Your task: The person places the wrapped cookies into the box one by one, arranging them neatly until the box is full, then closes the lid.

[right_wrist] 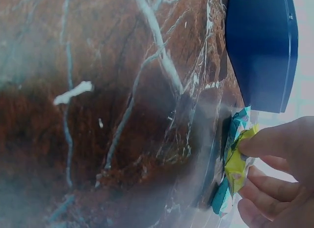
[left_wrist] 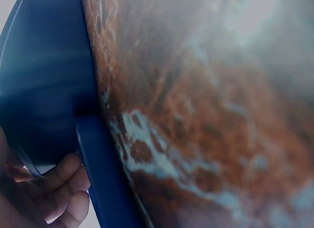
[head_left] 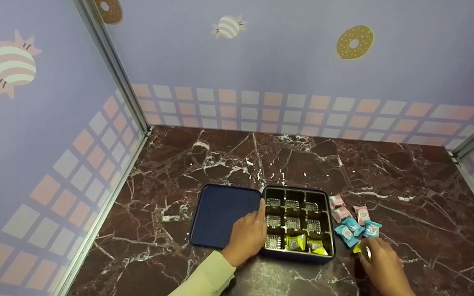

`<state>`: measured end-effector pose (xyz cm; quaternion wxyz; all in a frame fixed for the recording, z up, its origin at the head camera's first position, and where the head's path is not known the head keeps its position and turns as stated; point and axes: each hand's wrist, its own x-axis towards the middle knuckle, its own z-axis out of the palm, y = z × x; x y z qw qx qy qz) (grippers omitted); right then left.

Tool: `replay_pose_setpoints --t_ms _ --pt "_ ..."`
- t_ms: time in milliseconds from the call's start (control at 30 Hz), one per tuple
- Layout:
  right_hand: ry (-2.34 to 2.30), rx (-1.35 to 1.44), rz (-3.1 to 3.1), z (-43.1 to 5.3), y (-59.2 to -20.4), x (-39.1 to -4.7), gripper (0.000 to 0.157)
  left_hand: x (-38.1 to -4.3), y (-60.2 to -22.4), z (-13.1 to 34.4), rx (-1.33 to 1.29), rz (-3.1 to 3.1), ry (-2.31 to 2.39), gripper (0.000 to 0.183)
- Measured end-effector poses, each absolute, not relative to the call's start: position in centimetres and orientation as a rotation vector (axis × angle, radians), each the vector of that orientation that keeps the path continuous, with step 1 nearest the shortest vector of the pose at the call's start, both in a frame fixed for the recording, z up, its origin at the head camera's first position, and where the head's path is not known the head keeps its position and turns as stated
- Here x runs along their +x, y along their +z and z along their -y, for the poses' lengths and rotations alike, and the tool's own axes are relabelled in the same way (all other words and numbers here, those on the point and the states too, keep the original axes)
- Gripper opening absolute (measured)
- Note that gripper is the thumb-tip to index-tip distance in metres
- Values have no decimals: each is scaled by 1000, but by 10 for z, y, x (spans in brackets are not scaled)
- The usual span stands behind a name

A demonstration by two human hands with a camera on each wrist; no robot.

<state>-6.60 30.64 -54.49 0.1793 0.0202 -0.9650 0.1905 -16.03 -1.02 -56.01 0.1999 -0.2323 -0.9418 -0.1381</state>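
Observation:
A dark blue box (head_left: pixel 298 258) with a divided black tray stands open on the table. Yellow wrapped candies sit in its front-middle (head_left: pixel 296 242) and front-right (head_left: pixel 317 247) compartments. My left hand (head_left: pixel 249 234) rests at the box's left side, index finger stretched along the rim. In the left wrist view, its other fingers (left_wrist: pixel 66 181) are loosely bent beside a blue edge. Right of the box, my right hand (head_left: pixel 382 263) pinches a yellow wrapped candy (right_wrist: pixel 238 161) between thumb and fingers, close over the blue wrapped candies (head_left: pixel 347 235).
The box's blue lid (head_left: pixel 224 216) lies flat on the left, against the box. Several pink wrapped candies (head_left: pixel 341 213) lie right of the box, behind the blue ones. Printed panels (head_left: pixel 237 61) enclose the dark red marbled table (head_left: pixel 171 164) at the back and sides.

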Motion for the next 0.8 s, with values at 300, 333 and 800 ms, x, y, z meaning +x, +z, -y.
replay_pose_setpoints --t_ms 300,333,800 --pt "542 89 2704 -302 -544 -67 40 -159 -561 14 -633 2653 -397 51" --pt "539 85 2701 -302 -543 -67 41 -160 -561 14 -635 2652 -396 51" --pt "519 150 2632 -296 -533 -75 44 -159 -559 10 -642 2663 -389 51"
